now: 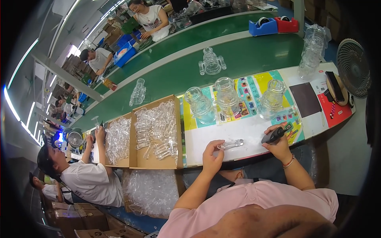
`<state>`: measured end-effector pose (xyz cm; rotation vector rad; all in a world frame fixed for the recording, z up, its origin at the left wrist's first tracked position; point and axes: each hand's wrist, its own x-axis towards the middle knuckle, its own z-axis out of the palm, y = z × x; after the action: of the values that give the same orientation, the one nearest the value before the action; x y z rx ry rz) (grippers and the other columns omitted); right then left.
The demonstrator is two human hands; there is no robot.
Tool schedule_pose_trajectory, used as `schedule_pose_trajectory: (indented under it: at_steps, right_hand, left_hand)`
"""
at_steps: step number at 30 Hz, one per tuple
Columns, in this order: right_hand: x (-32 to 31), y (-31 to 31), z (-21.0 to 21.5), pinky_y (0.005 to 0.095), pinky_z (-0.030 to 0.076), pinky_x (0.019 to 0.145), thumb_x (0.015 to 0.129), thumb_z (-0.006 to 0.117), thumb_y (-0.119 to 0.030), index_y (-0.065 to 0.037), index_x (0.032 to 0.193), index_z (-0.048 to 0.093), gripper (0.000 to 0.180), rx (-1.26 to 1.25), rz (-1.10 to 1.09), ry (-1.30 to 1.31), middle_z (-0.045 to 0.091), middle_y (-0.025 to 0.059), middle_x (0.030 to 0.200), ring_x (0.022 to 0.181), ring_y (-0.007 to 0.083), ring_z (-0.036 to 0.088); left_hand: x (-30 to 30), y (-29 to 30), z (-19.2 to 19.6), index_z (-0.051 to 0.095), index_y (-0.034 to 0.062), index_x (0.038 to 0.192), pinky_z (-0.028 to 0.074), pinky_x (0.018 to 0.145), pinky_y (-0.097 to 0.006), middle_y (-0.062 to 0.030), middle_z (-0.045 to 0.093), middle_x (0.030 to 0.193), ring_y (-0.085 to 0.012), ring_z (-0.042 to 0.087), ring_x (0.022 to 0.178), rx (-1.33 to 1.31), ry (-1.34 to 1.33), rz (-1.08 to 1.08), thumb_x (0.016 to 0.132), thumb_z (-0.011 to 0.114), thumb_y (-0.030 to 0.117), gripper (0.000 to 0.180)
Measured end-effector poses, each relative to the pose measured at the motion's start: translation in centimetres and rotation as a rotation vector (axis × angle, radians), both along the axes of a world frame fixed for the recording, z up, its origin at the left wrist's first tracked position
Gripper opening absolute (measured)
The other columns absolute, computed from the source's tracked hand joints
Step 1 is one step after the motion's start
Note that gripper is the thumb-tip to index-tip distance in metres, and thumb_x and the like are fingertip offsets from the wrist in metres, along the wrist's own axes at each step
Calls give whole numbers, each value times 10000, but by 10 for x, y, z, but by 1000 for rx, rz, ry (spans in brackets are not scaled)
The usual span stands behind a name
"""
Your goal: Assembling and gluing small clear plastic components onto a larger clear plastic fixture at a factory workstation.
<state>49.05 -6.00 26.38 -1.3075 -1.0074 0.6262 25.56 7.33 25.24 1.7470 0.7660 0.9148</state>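
My left hand (213, 158) is closed on one end of a small clear plastic part (233, 144), held low over the white stretch of the work surface. In my right hand (279, 147) is a black hand tool (274, 135) with a rounded body; its exact kind cannot be made out. Just beyond my hands stand three large clear plastic bodies: a left one (199, 106), a middle one (228, 98) and a right one (272, 101).
At my left, cardboard trays (179, 135) hold many small clear parts. More clear pieces (211, 61) rest on the green conveyor belt (170, 81). A fan (352, 67), a clear stacked piece (312, 53) and tape dispensers (262, 27) stand at the right. A co-worker (89, 174) sits at left.
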Motion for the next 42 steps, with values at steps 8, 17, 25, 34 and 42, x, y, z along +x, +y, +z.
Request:
schedule_pose_trajectory:
  at_steps: [8,17,25,34,42]
  right_hand:
    - [-2,1,3,268,421,815,578,756,16,-70,1012,461,532,-14,-32,-41,486,37,974,873,128,498]
    - [-1,0,-2,277,424,820,584,756,13,-68,1029,446,548,-14,-32,-18,493,45,984,885,129,501]
    - [-3,-1,4,274,418,830,582,759,13,-72,1021,453,542,-22,-25,-37,492,42,985,888,130,501]
    - [-3,1,-1,273,416,831,593,754,8,-72,1071,444,575,-21,-34,0,503,45,987,893,128,501]
    - [-1,-2,-6,277,407,829,609,756,-1,-84,1173,416,664,-43,-6,72,513,46,977,892,125,497]
  left_hand:
    - [0,-1,1,593,17,1045,429,789,-240,-70,584,1018,-124,537,898,26,-11,8,786,534,-57,275]
    - [1,-3,7,602,14,1039,427,786,-241,-77,582,1002,-136,538,886,64,17,16,773,541,-54,281]
    - [1,-5,9,609,25,1029,430,776,-247,-82,592,979,-146,546,865,99,26,31,762,549,-51,285]
    - [2,-9,16,609,23,1000,457,788,-283,-129,620,1015,-211,589,899,203,22,15,747,548,-65,275]
    - [-3,-9,6,588,14,1019,462,823,-294,-149,597,1062,-231,578,969,311,-29,38,775,532,-75,266]
